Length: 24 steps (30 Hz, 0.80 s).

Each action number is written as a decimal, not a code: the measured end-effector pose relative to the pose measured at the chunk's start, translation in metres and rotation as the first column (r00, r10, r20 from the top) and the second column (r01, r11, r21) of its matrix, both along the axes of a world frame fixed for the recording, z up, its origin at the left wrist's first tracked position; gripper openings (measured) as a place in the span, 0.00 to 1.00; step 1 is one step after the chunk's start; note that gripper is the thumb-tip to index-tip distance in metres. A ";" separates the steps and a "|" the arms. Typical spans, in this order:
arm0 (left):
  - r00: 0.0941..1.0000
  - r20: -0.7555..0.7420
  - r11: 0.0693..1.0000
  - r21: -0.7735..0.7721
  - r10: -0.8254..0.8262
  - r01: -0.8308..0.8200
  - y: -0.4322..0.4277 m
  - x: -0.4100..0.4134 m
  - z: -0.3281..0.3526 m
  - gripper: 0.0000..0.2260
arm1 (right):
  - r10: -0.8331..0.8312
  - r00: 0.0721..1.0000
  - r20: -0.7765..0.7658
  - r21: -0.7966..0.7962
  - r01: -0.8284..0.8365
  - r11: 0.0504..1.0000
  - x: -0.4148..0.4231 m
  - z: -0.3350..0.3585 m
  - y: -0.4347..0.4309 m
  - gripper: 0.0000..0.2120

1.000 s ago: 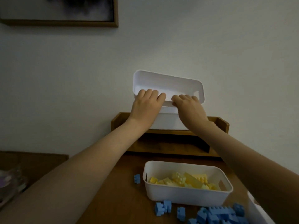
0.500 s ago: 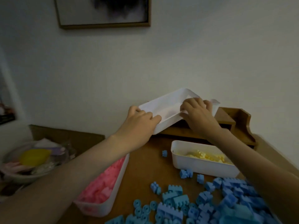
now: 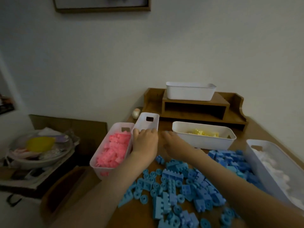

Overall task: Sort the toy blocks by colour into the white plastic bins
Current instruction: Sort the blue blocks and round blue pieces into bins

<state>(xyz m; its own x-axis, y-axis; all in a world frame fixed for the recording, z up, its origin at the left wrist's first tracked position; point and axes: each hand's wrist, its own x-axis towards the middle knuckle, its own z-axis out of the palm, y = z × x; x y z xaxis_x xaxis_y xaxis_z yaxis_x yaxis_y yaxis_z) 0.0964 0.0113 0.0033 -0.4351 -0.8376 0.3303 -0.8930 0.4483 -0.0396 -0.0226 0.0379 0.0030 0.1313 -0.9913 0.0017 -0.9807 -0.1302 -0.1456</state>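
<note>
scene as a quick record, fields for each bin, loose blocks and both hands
pink bin: pink blocks, table's left
empty bin: touching the pink bin's right side, no blocks visible
yellow bin: yellow blocks, below the wooden shelf
right bin: white blocks
shelf bin: on the shelf, contents hidden
blue blocks: loose on table, unsorted
left hand: holds the empty bin's near end
right hand: beside it, blurred, grip unclear

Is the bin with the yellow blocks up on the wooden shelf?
No, the bin of yellow blocks stands on the table before the shelf, which carries another bin.
</note>
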 end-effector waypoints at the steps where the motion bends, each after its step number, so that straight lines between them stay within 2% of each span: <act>1: 1.000 0.012 1.000 0.019 0.007 -0.007 0.002 0.002 -0.004 0.12 | -0.036 0.999 0.004 0.090 0.036 0.995 -0.002 -0.003 0.000 0.22; 4: 0.999 -0.018 0.999 0.008 -0.033 0.033 0.008 0.009 -0.011 0.15 | -0.103 0.993 0.057 0.181 0.091 0.979 -0.012 -0.011 0.000 0.19; 7: 0.966 -0.139 0.973 0.046 -0.220 0.228 0.023 0.018 -0.018 0.17 | -0.062 0.985 0.158 0.191 0.032 0.981 -0.018 -0.015 0.014 0.19; 9: 0.933 -0.176 0.920 0.186 -0.315 0.346 0.036 0.026 -0.022 0.17 | 0.009 0.972 0.234 0.223 -0.063 0.973 -0.020 -0.018 0.030 0.20; 10: 0.927 -0.152 0.890 0.263 -0.344 0.373 0.040 0.031 -0.023 0.19 | 0.056 0.976 0.209 0.249 -0.108 0.962 -0.020 -0.019 0.037 0.22; 13: 0.929 -0.021 0.819 0.464 -0.369 0.336 0.046 0.041 -0.034 0.27 | 0.108 0.993 0.056 0.316 -0.120 0.941 -0.022 -0.031 0.051 0.25; 15: 0.938 -0.011 0.803 0.513 -0.348 0.304 0.045 0.045 -0.041 0.26 | 0.071 0.993 0.095 0.299 -0.096 0.949 -0.023 -0.037 0.056 0.22; 19: 0.946 -0.029 0.845 0.441 -0.324 0.303 0.044 0.039 -0.052 0.20 | -0.007 0.996 0.090 0.210 -0.012 0.978 -0.023 -0.044 0.067 0.20; 24: 0.936 -0.124 0.891 0.289 -0.329 0.351 0.035 0.026 -0.060 0.16 | -0.101 0.986 0.133 0.006 0.101 0.995 -0.030 -0.047 0.077 0.16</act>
<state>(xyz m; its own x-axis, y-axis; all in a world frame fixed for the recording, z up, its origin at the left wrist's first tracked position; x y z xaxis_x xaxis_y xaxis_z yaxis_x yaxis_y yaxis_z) 0.1224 0.0465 -0.0571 -0.6960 -0.7069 0.1259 -0.6794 0.7052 0.2028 -0.0524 0.1147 -0.0441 0.0290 -0.9995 0.0131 -0.9606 -0.0315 -0.2760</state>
